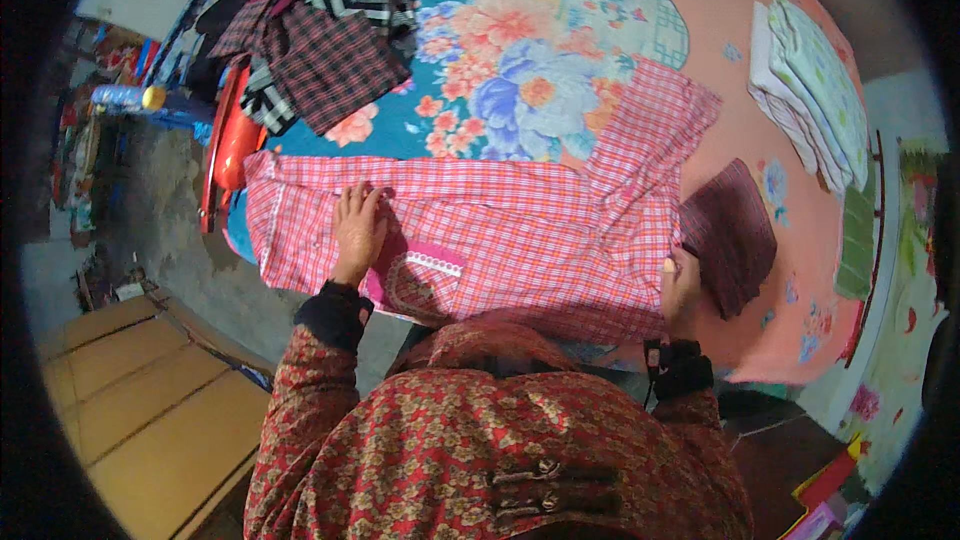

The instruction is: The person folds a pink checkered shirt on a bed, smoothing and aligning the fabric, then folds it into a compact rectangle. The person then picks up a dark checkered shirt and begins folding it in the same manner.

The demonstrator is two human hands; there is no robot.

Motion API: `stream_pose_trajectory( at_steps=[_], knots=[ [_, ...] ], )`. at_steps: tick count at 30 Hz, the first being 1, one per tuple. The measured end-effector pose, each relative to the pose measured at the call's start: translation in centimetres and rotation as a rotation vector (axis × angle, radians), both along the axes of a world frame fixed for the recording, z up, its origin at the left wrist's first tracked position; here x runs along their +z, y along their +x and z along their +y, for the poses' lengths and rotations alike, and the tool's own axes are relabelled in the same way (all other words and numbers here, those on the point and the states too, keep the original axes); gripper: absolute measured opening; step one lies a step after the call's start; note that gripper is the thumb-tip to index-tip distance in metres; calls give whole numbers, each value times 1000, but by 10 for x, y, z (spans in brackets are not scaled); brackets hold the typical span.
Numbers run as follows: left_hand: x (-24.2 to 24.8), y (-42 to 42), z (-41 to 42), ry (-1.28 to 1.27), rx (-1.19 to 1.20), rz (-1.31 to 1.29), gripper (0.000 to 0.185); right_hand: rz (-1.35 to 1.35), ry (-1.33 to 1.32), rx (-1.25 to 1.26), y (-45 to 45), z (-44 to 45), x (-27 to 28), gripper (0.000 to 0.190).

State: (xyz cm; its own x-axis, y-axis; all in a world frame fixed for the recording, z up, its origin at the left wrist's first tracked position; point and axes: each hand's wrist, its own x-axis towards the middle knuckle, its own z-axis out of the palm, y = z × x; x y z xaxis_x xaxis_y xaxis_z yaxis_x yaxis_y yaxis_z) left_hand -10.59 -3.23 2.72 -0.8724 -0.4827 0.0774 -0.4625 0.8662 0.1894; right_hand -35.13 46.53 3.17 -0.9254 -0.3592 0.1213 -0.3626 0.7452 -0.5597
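Note:
A pink plaid garment point(517, 240) lies spread lengthwise across the bed in front of me, one sleeve point(652, 127) angled up to the right. Its patch pocket point(424, 281) has white lace trim and a magenta band beside it. My left hand point(358, 231) rests palm down on the cloth near the garment's left end, its fingers slightly apart. At the right end, my right hand point(680, 286) pinches the garment's edge between thumb and fingers. Just beyond that hand, a dark plaid folded cloth point(731, 240) lies on the sheet.
A floral bedsheet point(525, 82) covers the bed. Dark checked clothes point(330, 60) are heaped at the upper left, by a red bed rail point(225, 150). Folded bedding point(810, 90) sits at the right edge. Cardboard boxes point(142, 390) stand on the floor at lower left.

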Motion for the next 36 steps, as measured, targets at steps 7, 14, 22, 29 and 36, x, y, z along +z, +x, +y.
stream_pose_trajectory(
  at_steps=[7,14,22,29,36],
  knots=[
    [6,3,-20,-103,-78,-188,26,-267,139,518,6,-134,10,42],
    [45,70,0,-127,-167,68,13,-297,394,615,19,-148,4,54],
    [52,147,53,334,-116,-386,25,-261,582,642,26,-145,-1,22],
    [56,141,19,578,4,-846,34,-160,469,711,24,-147,-5,22],
    [43,118,-74,180,306,-255,38,-235,437,582,29,-143,-15,21]
  ],
)
